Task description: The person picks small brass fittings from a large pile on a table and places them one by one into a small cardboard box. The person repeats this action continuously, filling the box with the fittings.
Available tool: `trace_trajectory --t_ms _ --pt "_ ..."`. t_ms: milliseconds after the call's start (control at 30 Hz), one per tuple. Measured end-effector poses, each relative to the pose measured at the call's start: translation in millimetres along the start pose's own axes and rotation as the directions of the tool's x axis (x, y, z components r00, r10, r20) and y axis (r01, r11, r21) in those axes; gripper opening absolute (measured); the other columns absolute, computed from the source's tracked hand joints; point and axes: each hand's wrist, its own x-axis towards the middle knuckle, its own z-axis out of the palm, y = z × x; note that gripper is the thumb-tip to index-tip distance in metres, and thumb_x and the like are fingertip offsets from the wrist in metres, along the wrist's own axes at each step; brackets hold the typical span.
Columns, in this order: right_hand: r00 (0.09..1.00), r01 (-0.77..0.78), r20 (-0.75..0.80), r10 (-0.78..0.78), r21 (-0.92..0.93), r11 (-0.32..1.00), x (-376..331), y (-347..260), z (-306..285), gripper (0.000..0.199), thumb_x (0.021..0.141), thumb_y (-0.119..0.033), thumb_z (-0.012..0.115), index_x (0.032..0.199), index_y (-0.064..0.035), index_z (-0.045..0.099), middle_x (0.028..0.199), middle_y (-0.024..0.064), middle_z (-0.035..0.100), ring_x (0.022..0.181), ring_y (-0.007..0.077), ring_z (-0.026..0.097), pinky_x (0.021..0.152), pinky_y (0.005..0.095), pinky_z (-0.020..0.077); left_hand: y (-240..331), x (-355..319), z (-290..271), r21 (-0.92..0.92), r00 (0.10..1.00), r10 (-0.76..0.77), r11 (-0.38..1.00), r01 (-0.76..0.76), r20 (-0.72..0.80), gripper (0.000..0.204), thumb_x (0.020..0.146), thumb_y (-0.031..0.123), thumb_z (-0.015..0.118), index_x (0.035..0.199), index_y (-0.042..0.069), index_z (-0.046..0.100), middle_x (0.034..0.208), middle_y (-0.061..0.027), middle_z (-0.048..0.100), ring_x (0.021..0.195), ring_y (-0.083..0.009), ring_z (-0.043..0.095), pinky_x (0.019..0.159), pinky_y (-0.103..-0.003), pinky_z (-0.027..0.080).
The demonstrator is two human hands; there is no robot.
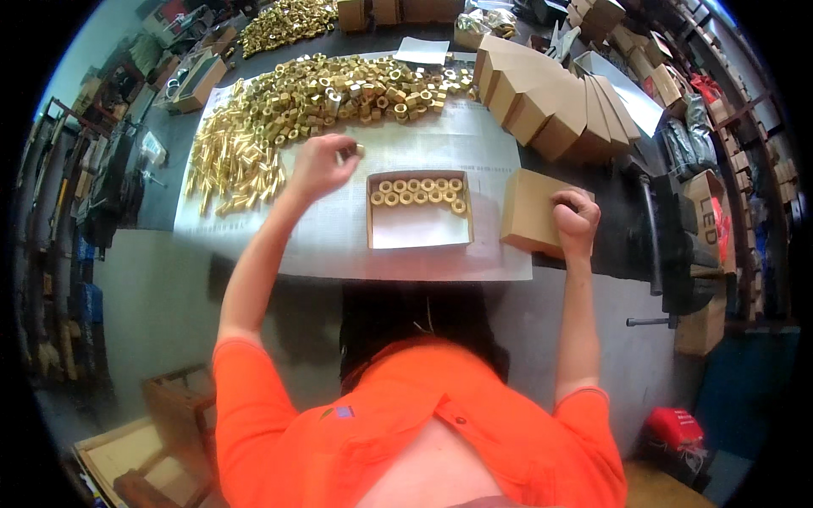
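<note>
My left hand is closed in a pinch on a brass nut, just above the paper and up to the left of a small open box. That open cardboard box has a white bottom, and brass hex nuts lie flat in rows along its far side. My right hand is curled into a fist against a closed brown box, right of the open one. Whatever its fingers may hold is hidden. A heap of loose brass nuts spreads beyond my left hand, with slim brass pieces at its left end.
Printed paper covers the dark table. Folded brown boxes fan out at the far right, near a white sheet. Another brass heap lies at the back. A metal bar stands by the table's right edge.
</note>
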Motion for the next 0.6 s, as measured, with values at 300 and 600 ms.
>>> trace_trajectory --t_ms 300,600 --pt "1.0 0.004 0.003 -0.004 -0.009 1.0 0.3 2.1 0.4 0.018 0.064 -0.002 0.053 0.075 0.0001 0.066 0.079 0.0118 0.065 0.079 0.0207 0.063 0.074 0.0267 0.048 78.6 -30.4 76.2 0.114 0.921 0.262 0.946 -0.304 0.288 0.014 0.073 0.018 0.062 0.081 0.008 0.067 0.074 -0.0087 0.062 0.071 -0.0285 0.062 0.061 -0.041 0.048" --pt "1.0 -0.014 0.004 0.014 0.032 0.999 0.6 4.2 0.4 0.017 0.063 -0.003 0.054 0.074 0.0009 0.066 0.079 0.0122 0.064 0.078 0.0207 0.063 0.072 0.0266 0.0481 80.0 -28.9 99.5 0.164 0.937 0.228 0.947 -0.277 0.263 0.016 0.074 0.019 0.063 0.084 0.007 0.066 0.076 -0.0108 0.061 0.07 -0.0305 0.062 0.06 -0.042 0.048"
